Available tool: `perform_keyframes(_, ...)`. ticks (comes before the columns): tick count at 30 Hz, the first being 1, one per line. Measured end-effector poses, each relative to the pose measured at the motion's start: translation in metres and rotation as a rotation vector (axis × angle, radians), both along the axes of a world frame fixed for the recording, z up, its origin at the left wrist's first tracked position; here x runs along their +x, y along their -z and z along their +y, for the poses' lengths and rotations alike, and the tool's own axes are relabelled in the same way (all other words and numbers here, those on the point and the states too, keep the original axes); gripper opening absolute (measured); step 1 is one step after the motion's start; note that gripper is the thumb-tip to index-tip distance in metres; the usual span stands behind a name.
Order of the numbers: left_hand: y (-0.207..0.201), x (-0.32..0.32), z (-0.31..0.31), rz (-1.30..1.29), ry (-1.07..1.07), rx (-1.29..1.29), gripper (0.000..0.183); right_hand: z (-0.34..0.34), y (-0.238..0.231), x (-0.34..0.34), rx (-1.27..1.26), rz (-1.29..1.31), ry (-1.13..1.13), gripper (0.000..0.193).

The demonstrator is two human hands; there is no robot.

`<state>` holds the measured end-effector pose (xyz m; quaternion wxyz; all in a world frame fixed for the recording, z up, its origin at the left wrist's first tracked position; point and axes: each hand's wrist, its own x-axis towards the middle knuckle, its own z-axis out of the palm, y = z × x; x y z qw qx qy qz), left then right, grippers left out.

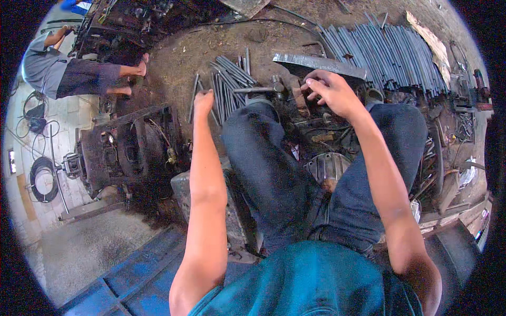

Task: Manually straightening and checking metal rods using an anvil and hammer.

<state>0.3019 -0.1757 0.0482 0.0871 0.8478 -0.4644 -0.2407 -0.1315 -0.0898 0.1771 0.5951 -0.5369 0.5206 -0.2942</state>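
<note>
Bare arms ahead and apart — left hand bunched, right hand loosely half-curled, turned inward.

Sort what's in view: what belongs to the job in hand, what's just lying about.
Likely with the work, being near the hands:
loose metal rods, by the left hand
hammer
curved metal plate, by the right hand

Apparently just lying about:
black coil
tan sheet

You can read no text, label, brand, number or sign here. The small pale scrap near the centre of the frame and the blue-and-white item at the upper left edge are too small and blurred for you to make out any print.
</note>
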Motion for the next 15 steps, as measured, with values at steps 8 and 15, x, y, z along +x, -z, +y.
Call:
perform_keyframes(8, -0.067, -0.093, -0.028, 0.524, 0.094, -0.015, 0.044, -0.029, -0.023, -0.057, -0.106, 0.132, -0.074, 0.038)
perform_keyframes(15, -0.073, -0.199, -0.069, 0.668, 0.354, -0.02, 0.041, -0.08, -0.004, -0.121, -0.004, 0.114, 0.099, 0.046)
